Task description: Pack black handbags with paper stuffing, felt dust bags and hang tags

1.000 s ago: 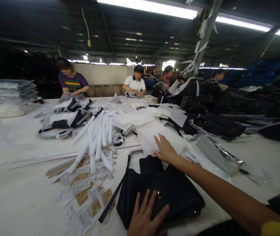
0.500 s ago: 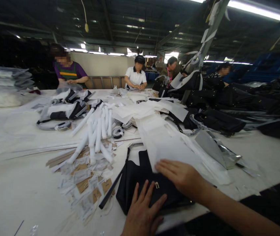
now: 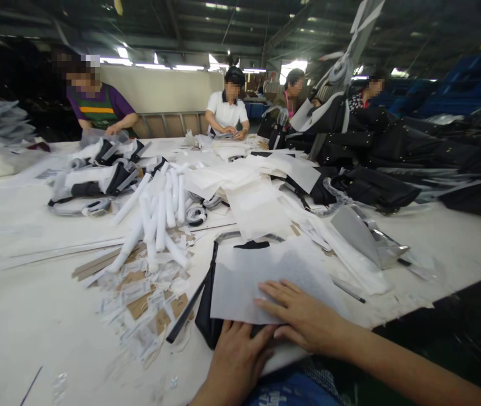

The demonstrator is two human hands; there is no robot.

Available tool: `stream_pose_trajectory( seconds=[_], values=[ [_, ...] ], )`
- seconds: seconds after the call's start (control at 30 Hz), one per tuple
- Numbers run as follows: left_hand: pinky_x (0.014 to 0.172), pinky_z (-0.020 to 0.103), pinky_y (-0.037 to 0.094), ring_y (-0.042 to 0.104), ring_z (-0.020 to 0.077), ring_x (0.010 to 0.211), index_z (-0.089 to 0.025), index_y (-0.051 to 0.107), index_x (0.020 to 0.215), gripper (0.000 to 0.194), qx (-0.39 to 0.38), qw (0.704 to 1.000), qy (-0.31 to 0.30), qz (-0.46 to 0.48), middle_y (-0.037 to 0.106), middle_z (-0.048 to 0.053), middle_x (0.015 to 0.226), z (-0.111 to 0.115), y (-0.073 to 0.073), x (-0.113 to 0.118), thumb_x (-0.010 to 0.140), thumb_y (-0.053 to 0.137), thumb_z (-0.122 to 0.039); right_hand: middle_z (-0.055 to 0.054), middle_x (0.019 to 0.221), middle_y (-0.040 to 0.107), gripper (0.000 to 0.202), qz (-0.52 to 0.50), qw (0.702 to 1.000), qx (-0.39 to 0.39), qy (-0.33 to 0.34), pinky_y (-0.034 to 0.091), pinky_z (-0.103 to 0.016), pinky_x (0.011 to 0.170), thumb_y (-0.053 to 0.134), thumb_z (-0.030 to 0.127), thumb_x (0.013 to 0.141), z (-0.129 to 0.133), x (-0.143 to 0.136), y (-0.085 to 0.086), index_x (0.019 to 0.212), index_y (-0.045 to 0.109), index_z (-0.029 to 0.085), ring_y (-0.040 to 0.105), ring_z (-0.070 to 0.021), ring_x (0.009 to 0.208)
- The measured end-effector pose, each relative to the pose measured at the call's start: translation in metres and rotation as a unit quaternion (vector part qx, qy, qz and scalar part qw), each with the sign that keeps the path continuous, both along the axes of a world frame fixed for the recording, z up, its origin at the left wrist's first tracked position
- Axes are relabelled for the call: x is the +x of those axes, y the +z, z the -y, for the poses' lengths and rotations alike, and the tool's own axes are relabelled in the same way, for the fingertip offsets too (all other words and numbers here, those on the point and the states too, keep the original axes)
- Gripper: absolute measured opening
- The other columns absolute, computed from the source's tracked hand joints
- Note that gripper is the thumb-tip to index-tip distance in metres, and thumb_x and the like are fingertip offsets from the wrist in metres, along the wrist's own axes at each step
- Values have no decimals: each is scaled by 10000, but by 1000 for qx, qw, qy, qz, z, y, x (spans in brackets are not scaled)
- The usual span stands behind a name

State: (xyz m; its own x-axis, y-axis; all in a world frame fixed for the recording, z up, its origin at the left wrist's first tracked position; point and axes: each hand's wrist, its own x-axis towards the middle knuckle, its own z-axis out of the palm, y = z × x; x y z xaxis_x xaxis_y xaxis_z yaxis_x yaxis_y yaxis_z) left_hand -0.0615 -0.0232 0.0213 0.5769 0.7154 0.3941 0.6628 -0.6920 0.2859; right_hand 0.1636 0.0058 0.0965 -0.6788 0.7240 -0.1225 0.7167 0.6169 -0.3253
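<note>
A black bag (image 3: 207,316) lies flat at the table's near edge, its strap reaching out to the left. Most of it is covered by a white paper sheet (image 3: 240,276). My right hand (image 3: 295,316) rests on the sheet with its fingers spread. At the lower edge of the sheet, my left hand (image 3: 238,352) lies on the bag, its fingertips partly hidden under the paper. Beyond the bag is a stack of white sheets (image 3: 257,208).
White rolls (image 3: 162,217) and brown tags (image 3: 138,304) lie left of the bag. Wrapped bags (image 3: 92,189) sit farther back. Black bags (image 3: 375,189) and a grey sheet (image 3: 356,234) are on the right. Several people work across the table, one in a white shirt (image 3: 228,110).
A white sheet now covers the front of the bag, which was bare before. My right hand has moved slightly left and down onto it. The whole view has shifted a little.
</note>
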Motion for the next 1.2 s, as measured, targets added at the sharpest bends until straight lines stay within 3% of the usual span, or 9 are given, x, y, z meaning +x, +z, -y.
stream_pose_trajectory(
  seconds=[0.07, 0.17, 0.3, 0.53, 0.63, 0.73, 0.9, 1.07, 1.2],
  values=[
    [1028, 465, 416, 563, 265, 1186, -459, 518, 1340, 469, -2, 1000, -10, -9, 622, -4, 1282, -1, 2, 0, 889, 642, -484, -163, 1607, 231, 797, -2, 999, 3, -39, 254, -536, 1185, 656, 402, 897, 3, 0, -9, 1559, 257, 210, 243, -320, 1469],
    [998, 441, 449, 602, 253, 1131, -429, 543, 1324, 433, -23, 999, -11, -22, 660, 14, 1201, 1, -1, 1, 902, 638, -430, -185, 1583, 280, 769, -7, 999, 3, -33, 253, -511, 1197, 628, 429, 914, 7, -3, -17, 1545, 292, 146, 261, -311, 1463],
    [842, 329, 518, 675, 197, 915, -381, 587, 1268, 368, -49, 998, -1, -25, 715, 15, 1023, 6, -11, 3, 907, 641, -338, -182, 1566, 317, 550, -17, 1000, 19, 12, 305, -473, 1184, 496, 248, 988, 12, -5, -21, 1511, 370, 137, 283, -279, 1455],
    [915, 397, 525, 651, 255, 1087, -301, 640, 1167, 249, -11, 999, -1, -30, 687, 73, 1198, 7, -14, 3, 923, 603, -333, -163, 1516, 420, 581, -111, 989, 15, 96, 292, -455, 1192, 435, 51, 925, 16, -5, -17, 1500, 383, 119, 255, -231, 1466],
    [943, 413, 511, 639, 251, 1105, -321, 622, 1225, 292, -12, 1000, 1, -27, 680, 63, 1197, 5, -7, 3, 936, 586, -338, -165, 1537, 391, 557, -125, 991, -8, 42, 321, -419, 1180, 483, 151, 959, 15, -7, -15, 1505, 377, 136, 288, -222, 1457],
    [1037, 480, 435, 565, 268, 1214, -396, 541, 1340, 415, -11, 999, -9, -36, 620, 45, 1291, 3, 0, 3, 932, 596, -348, -202, 1582, 276, 738, -98, 993, -25, -60, 300, -459, 1184, 656, 291, 882, 12, -7, -20, 1519, 337, 99, 244, -283, 1471],
    [1051, 485, 408, 535, 274, 1226, -418, 435, 1435, 539, 2, 999, -10, -42, 613, 54, 1273, 0, 5, 1, 924, 604, -379, -165, 1498, 451, 497, -103, 993, -17, -50, 344, -439, 1168, 488, 161, 951, 5, -3, -38, 1447, 472, 134, 368, -240, 1421],
    [1110, 523, 348, 487, 278, 1303, -420, 379, 1467, 584, 21, 998, -15, -58, 545, 54, 1396, 0, 3, 1, 929, 585, -324, -182, 1399, 558, 489, -123, 989, 76, -36, 444, -440, 1103, 372, 42, 922, 8, -4, -39, 1372, 550, 112, 485, -236, 1342],
    [1036, 417, 444, 616, 242, 1150, -347, 506, 1392, 451, 55, 997, 10, -60, 634, 54, 1308, 7, -16, -1, 944, 546, -319, -175, 1368, 589, 443, -124, 988, 94, 20, 309, -575, 1158, 363, 43, 931, 20, -15, -26, 1293, 611, 105, 487, -267, 1338]
  ],
)
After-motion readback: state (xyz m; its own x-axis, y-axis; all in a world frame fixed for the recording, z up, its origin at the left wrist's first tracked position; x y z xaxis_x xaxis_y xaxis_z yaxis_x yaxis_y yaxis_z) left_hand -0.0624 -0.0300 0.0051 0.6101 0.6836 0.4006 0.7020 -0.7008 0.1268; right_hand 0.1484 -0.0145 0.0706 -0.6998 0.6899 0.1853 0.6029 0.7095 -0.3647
